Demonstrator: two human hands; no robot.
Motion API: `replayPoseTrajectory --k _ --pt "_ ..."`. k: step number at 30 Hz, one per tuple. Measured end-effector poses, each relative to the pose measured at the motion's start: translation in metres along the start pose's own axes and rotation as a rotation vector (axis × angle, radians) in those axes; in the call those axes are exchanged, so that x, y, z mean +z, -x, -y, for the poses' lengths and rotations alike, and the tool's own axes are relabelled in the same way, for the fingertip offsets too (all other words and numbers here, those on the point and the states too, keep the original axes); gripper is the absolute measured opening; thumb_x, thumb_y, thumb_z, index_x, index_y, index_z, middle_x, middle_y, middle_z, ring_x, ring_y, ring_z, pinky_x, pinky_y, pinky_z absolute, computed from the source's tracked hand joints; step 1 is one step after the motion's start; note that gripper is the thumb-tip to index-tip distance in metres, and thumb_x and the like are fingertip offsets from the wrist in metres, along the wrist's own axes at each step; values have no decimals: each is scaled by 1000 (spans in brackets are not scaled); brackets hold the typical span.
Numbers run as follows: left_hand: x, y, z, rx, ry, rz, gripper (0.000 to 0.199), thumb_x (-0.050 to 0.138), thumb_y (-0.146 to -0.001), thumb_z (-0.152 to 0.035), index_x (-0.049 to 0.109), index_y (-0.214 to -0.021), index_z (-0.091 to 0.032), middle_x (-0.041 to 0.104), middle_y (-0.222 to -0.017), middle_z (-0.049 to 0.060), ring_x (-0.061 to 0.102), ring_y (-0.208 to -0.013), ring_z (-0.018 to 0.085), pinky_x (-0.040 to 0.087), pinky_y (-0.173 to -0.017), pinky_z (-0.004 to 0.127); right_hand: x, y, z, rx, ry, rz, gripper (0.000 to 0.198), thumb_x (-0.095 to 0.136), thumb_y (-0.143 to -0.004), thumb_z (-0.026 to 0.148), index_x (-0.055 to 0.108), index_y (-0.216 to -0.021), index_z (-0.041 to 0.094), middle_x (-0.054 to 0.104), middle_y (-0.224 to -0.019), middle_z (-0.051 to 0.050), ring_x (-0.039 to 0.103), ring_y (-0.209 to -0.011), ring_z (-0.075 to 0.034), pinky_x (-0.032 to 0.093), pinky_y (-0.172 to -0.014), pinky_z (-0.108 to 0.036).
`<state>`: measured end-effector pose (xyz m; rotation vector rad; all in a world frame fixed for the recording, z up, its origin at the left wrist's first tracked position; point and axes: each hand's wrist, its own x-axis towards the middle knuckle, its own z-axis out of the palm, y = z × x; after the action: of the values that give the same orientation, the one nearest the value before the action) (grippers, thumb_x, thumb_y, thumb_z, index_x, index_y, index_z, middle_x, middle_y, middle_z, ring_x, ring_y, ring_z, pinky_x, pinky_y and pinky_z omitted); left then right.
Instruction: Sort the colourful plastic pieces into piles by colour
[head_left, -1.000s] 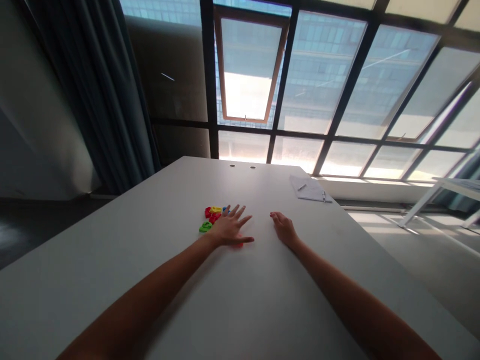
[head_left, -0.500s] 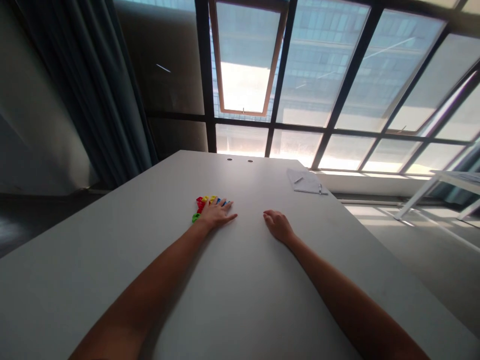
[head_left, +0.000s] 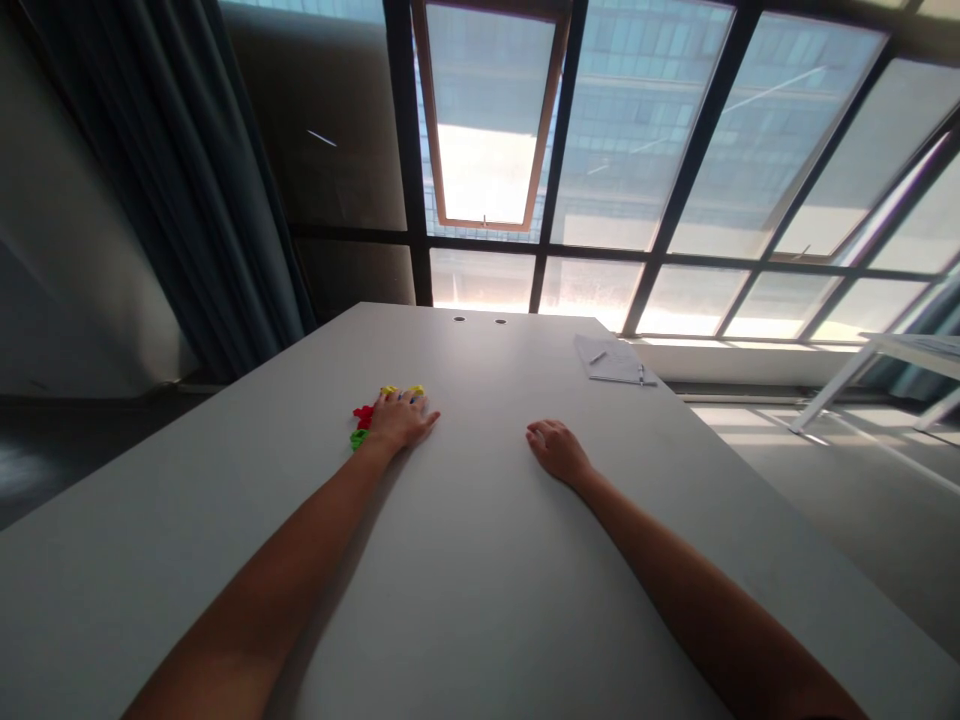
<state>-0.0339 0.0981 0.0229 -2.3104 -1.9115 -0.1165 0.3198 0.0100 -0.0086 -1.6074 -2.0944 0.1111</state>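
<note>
My left hand (head_left: 405, 419) lies palm down with its fingers spread over a group of small colourful pieces on the white table. Red pieces (head_left: 363, 416) and a green piece (head_left: 358, 439) poke out along its left side. Yellow pieces (head_left: 388, 390) show beyond the fingertips, and bits of blue appear between the fingers. The kind of these pieces is too small to make out, and the palm hides part of the group. To the right, my right hand (head_left: 556, 448) rests on the tabletop with its fingers loosely curled together, apart from the pieces; nothing shows in it.
Sheets of white paper (head_left: 611, 357) with a pen (head_left: 641, 375) lie at the table's far right. Two round holes (head_left: 459, 319) sit near the far edge of the white table (head_left: 465, 580). A dark curtain (head_left: 172, 170), large windows and another white table (head_left: 911, 347) stand beyond.
My left hand has slid to the left, and the colourful pieces have moved left with it. My right hand has stayed in place.
</note>
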Motion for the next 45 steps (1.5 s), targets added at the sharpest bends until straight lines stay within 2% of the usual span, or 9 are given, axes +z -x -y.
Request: replayPoseTrajectory --k 8,16,23,28,32,35,40,42,45 --pt "0 -18 -19 -48 55 79 82 30 -109 -67 46 -171 -17 31 -182 19 23 -169 42 14 -133 69 -2 1 3 -35 55 13 20 61 -110 23 80 -116 19 79 -125 -12 70 -120 -24 48 -111 -33" --pt "6 -6 5 -16 -24 6 68 34 -110 -57 57 -162 -19 49 -172 21 41 -160 40 13 -132 69 -4 2 5 -39 41 17 19 62 -109 21 80 -115 18 80 -124 -12 70 -120 -24 47 -113 -33" --pt "-13 3 8 58 -100 -42 60 44 -109 -50 68 -147 -9 62 -158 27 43 -158 41 17 -134 63 -8 3 14 -12 65 52 22 59 -108 20 79 -119 18 79 -126 -12 70 -122 -25 50 -110 -33" --pt "-14 38 -27 310 70 -104 63 48 -110 -55 64 -153 -11 57 -165 23 41 -161 40 20 -137 58 -21 23 25 -55 132 139 29 59 -107 21 75 -131 18 73 -144 -16 65 -134 -29 48 -116 -38" --pt "6 85 -61 601 240 -43 75 45 -110 -69 54 -165 -19 49 -173 16 43 -163 35 30 -137 53 -37 46 26 -105 158 214 23 63 -106 29 80 -117 19 80 -124 -15 71 -118 -30 51 -110 -41" --pt "16 106 -74 658 329 -12 71 46 -110 -67 55 -165 -22 52 -172 14 48 -160 32 35 -135 52 -38 59 21 -106 81 150 27 58 -107 26 81 -120 18 82 -122 -14 72 -117 -28 51 -114 -41" --pt "6 112 -76 630 339 -23 67 52 -109 -61 60 -161 -20 57 -167 15 53 -156 33 39 -134 53 -29 68 18 -137 81 74 58 63 -107 42 63 -155 9 57 -165 -24 47 -158 -39 35 -133 -57" --pt "-2 113 -74 626 339 -65 66 53 -109 -60 60 -161 -20 60 -164 15 56 -154 32 38 -135 54 -30 70 23 -194 76 82 73 65 -106 51 53 -164 8 44 -173 -27 33 -167 -42 28 -136 -64" --pt "-8 117 -72 625 352 -125 68 52 -109 -62 58 -164 -23 61 -165 13 56 -154 32 33 -137 54 -34 72 31 -296 33 71 76 59 -109 54 45 -171 13 35 -179 -24 21 -171 -39 24 -137 -66"
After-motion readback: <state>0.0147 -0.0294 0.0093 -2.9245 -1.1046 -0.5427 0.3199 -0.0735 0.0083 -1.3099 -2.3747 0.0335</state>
